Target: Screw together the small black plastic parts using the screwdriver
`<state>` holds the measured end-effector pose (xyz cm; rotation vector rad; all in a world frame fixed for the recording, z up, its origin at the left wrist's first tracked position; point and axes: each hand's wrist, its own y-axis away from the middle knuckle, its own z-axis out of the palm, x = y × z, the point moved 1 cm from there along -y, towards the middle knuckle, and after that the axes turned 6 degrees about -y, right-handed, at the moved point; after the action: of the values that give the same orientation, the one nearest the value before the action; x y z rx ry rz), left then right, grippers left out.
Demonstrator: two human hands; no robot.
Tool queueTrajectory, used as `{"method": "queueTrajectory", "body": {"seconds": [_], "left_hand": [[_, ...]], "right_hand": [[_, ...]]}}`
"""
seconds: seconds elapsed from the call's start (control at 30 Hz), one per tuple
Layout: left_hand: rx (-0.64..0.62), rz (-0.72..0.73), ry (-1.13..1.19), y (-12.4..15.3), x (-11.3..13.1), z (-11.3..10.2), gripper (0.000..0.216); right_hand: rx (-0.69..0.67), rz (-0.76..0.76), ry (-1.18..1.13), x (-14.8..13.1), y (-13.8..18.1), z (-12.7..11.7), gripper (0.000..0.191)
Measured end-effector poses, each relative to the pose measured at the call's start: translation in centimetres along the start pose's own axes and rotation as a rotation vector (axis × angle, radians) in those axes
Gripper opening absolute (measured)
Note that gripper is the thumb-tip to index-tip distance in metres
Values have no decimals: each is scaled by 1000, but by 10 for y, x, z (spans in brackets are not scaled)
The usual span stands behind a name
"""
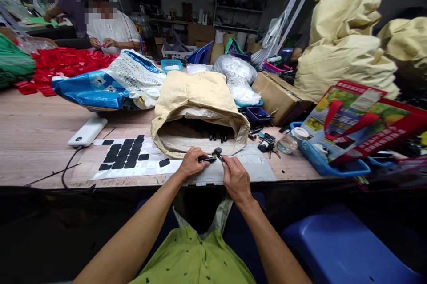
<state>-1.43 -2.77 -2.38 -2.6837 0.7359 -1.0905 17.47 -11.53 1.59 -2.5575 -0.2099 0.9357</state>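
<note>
Just in front of the open mouth of a tan woven sack point(196, 90), my two hands are close together. My left hand point(193, 164) is closed on a small slim black piece point(211, 159), pinched at the fingertips. Between the fingers of my right hand point(236, 179) is a small stick-like piece with a round dark head point(218, 151), which nearly meets the black piece; its exact kind is too small to tell. Several dark pieces point(213, 136) lie inside the sack. Left of my hands is a white sheet point(148, 169) bearing black rounded-square stickers point(125, 153).
A white power bank point(87, 132) with a cable lies at left. Keys point(271, 148), a clear jar point(288, 142) and a blue basket point(320, 162) stand at right. Behind are a blue-white bag point(110, 84), red pieces point(66, 64), a carton point(280, 97) and two people.
</note>
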Motion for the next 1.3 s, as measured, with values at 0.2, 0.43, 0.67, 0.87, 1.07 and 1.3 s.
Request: {"method": "queueTrajectory", "body": {"seconds": [0.2, 0.43, 0.67, 0.87, 1.07, 1.3], "left_hand": [[-13, 6, -29, 0, 2, -2, 10], [-28, -8, 8, -1, 1, -3, 13], [-60, -19, 103, -3, -3, -7, 20], [-66, -23, 75, -3, -4, -7, 33], [-69, -16, 87, -2, -4, -8, 38], [-73, -19, 72, -2, -2, -9, 37]], "right_hand": [[-81, -23, 8, -10, 0, 8, 31], [9, 42, 101, 19, -22, -1, 31], [-4, 46, 297, 53, -29, 8, 27], [28, 43, 358, 52, -20, 17, 27], [32, 55, 363, 52, -20, 16, 26], [27, 66, 364, 50, -19, 16, 25]]}}
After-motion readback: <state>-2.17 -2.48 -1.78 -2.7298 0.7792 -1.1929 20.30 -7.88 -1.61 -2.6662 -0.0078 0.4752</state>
